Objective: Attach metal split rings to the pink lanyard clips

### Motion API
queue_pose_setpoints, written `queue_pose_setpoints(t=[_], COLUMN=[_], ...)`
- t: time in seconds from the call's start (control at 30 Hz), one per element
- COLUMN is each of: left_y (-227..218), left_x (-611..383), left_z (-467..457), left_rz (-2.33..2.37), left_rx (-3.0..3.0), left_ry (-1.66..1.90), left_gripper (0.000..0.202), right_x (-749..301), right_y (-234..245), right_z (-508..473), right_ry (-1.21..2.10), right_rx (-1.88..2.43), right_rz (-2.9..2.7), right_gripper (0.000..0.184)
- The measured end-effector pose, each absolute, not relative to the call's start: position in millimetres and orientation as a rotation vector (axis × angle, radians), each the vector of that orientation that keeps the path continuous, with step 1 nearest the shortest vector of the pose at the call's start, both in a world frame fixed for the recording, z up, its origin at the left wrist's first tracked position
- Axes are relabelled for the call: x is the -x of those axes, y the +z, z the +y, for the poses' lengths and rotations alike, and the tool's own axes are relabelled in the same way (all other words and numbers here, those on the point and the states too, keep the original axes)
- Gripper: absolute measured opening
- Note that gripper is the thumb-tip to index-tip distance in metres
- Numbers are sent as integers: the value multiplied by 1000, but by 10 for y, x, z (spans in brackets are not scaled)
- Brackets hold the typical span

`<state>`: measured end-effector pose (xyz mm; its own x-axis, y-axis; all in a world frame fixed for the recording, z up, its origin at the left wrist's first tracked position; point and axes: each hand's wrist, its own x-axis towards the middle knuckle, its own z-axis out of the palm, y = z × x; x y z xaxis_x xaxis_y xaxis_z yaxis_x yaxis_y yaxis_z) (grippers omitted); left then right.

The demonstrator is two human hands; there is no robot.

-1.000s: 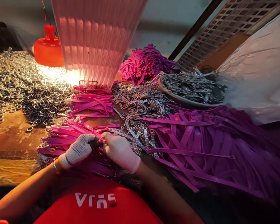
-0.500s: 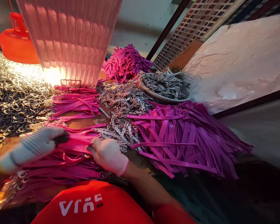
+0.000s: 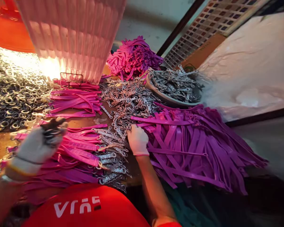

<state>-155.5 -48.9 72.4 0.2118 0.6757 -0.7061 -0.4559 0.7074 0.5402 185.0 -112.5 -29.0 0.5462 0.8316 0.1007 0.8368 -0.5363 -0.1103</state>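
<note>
My left hand (image 3: 38, 146), in a white glove with dark fingertips, is curled around several metal rings (image 3: 52, 136) and blurred by motion. It hovers above the left ends of a layer of pink straps (image 3: 80, 153). Short silver chains (image 3: 109, 157) hang from the right ends of these straps. My right hand (image 3: 137, 139), also in a white glove, reaches down at the edge of a heap of loose silver chains (image 3: 130, 97). Its fingers are bent together, and what they pinch is hidden. Purple straps (image 3: 180, 142) lie heaped just right of it.
Loose metal rings (image 3: 16, 94) cover the table's left side. Behind the chains stand a grey bowl (image 3: 172, 100) full of chains and another strap pile (image 3: 134, 58). A ribbed translucent panel (image 3: 73, 37) rises at the back, beside an orange lamp (image 3: 9, 30).
My right hand has left the strap and moved right to the loose chains. My left hand has drawn back from the strap, which now lies on the layer. The view has shifted slightly.
</note>
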Motion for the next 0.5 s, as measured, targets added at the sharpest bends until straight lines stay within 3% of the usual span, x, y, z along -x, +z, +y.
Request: queue_pose_setpoints(t=[0.23, 0.5], left_y=[549, 265], left_x=[921, 1049], left_z=[-712, -874], left_rz=[936, 708], left_rx=[-142, -646], left_ry=[591, 828], left_gripper=[17, 22], right_x=[-1859, -903], right_y=[-511, 237], right_z=[-1258, -1515], right_ry=[-68, 322], right_rx=[2291, 1426], right_rz=[-1527, -1819], right_gripper=[19, 26])
